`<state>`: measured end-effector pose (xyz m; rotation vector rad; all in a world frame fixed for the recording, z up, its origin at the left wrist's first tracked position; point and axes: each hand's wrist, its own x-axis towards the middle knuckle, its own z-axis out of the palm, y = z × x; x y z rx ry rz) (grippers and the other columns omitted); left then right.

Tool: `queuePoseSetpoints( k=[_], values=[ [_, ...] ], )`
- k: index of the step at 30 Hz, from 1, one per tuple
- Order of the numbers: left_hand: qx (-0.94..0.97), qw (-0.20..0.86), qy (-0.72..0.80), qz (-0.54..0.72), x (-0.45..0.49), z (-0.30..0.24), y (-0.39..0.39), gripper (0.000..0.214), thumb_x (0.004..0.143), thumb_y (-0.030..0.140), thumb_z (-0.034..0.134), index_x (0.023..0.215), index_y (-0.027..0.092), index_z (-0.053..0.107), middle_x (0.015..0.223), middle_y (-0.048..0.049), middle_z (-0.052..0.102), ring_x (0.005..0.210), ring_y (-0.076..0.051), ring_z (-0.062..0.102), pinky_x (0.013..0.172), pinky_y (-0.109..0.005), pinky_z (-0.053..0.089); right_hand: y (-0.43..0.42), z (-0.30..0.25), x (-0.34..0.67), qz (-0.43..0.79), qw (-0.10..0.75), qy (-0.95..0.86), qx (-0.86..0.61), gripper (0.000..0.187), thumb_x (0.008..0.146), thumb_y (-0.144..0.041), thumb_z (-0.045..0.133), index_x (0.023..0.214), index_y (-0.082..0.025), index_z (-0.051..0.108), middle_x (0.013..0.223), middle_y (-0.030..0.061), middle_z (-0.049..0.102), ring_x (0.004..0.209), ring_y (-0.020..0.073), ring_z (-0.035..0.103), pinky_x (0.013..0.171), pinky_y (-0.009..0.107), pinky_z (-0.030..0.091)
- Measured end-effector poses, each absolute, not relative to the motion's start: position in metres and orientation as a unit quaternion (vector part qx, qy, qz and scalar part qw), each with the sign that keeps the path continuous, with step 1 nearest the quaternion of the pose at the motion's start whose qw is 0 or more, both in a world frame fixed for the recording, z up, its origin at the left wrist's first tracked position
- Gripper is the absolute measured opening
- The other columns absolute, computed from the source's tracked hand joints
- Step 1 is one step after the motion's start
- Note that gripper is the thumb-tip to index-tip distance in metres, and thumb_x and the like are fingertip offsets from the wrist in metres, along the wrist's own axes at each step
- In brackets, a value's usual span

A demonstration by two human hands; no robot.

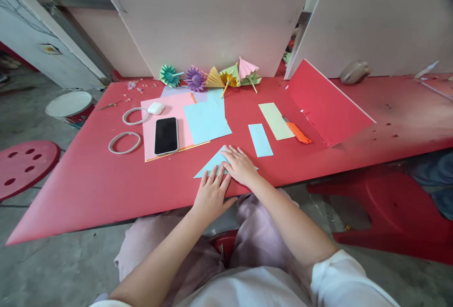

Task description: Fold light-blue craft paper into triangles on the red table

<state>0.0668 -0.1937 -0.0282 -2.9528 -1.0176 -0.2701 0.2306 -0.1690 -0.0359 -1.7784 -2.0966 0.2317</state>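
A light-blue sheet of paper folded into a triangle (205,169) lies at the front of the red table, its peak pointing away from me. My left hand (211,193) rests with fingers spread on its near edge. Across its right half lies my right hand (239,164), flat with the fingers stretched out, covering much of the paper. Beyond my right hand are a light-blue paper strip (261,140) and a pale-green strip (276,120). An orange utility knife (298,132) touches the green strip's right end.
A phone (166,136), white earbud case (156,108) and blue sheet (207,119) lie on pink paper (148,146). Two white rings (124,143) are on the left. Folded paper umbrellas (196,79) line the back. A red board (329,102) stands tilted at right.
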Motion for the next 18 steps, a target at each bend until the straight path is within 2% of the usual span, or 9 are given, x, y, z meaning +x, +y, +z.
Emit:
queuePoseSetpoints(
  k=[3, 7, 12, 18],
  values=[
    [-0.938, 0.009, -0.336, -0.088, 0.056, -0.029, -0.194, 0.064, 0.081, 0.050, 0.048, 0.132, 0.013, 0.040, 0.139, -0.0174, 0.037, 0.128, -0.033, 0.032, 0.102, -0.051, 0.025, -0.170, -0.036, 0.231, 0.076, 0.184, -0.750, -0.631, 0.047, 0.090, -0.041, 0.033, 0.129, -0.016, 0.044, 0.140, 0.0093, 0.038, 0.131, 0.0199, 0.030, 0.108, 0.040, 0.023],
    [-0.933, 0.015, -0.350, -0.086, 0.041, -0.031, -0.194, 0.063, 0.081, 0.043, 0.049, 0.134, 0.012, 0.037, 0.139, -0.0162, 0.036, 0.128, -0.030, 0.033, 0.103, -0.046, 0.027, -0.171, -0.037, 0.230, 0.060, 0.166, -0.758, -0.627, 0.060, 0.085, -0.051, 0.039, 0.133, -0.016, 0.038, 0.143, 0.0094, 0.033, 0.132, 0.0213, 0.027, 0.109, 0.040, 0.021],
    [-0.932, 0.018, -0.349, -0.096, 0.037, -0.032, -0.193, 0.062, 0.079, 0.042, 0.051, 0.132, 0.012, 0.040, 0.138, -0.0158, 0.039, 0.127, -0.030, 0.036, 0.102, -0.044, 0.029, -0.173, -0.036, 0.229, 0.051, 0.133, -0.768, -0.624, 0.066, 0.085, -0.054, 0.035, 0.138, -0.015, 0.030, 0.146, 0.0099, 0.026, 0.134, 0.0218, 0.023, 0.110, 0.041, 0.016],
    [-0.932, 0.019, -0.351, -0.089, 0.041, -0.031, -0.193, 0.061, 0.078, 0.041, 0.052, 0.130, 0.011, 0.043, 0.138, -0.0172, 0.037, 0.126, -0.032, 0.035, 0.102, -0.046, 0.027, -0.180, -0.025, 0.242, 0.070, 0.057, -0.763, -0.640, 0.064, 0.086, -0.059, 0.024, 0.141, -0.028, 0.019, 0.149, 0.0020, 0.014, 0.137, 0.0235, 0.006, 0.108, 0.054, 0.004]
  ],
)
